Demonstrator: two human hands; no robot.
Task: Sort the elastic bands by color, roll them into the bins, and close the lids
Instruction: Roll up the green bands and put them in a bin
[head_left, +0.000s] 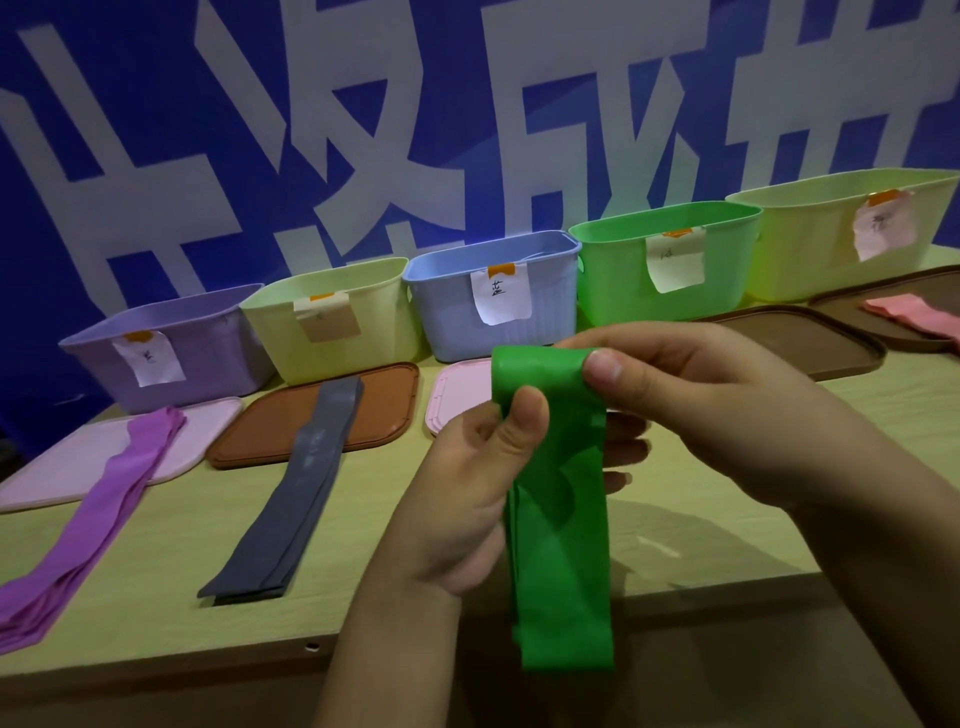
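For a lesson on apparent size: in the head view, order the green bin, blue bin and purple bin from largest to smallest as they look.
1. Purple bin and green bin: look alike, unranked.
2. Blue bin: looks smallest.
The wide-angle lens and differing distances make true sizes unsure.

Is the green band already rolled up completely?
No. Only the top of the green band is rolled, between both hands; the rest hangs flat.

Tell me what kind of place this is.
Probably a staged sorting station, not a home: five labelled bins lined along a wooden table, against a blue printed banner.
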